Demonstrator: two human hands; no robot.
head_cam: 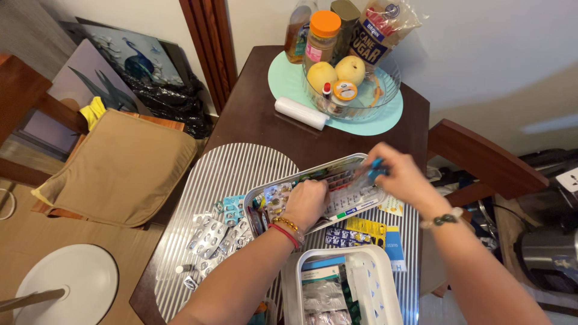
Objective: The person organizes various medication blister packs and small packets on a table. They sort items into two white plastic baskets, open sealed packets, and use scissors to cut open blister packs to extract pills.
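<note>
Pills in shiny strips fill a long clear tray [355,161] on the striped mat of the bench [253,120]. The left hand [306,203] presses down on the strips inside it, fingers curled. The right hand [394,174] pinches a small blue thing [376,170] (too blurry to name) over the tray's far end.

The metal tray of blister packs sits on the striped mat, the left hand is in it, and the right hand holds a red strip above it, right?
Not quite. In the head view the right hand holds a blue strip, not red. The rest stands: the left hand is in the metal tray on the striped mat.
</note>
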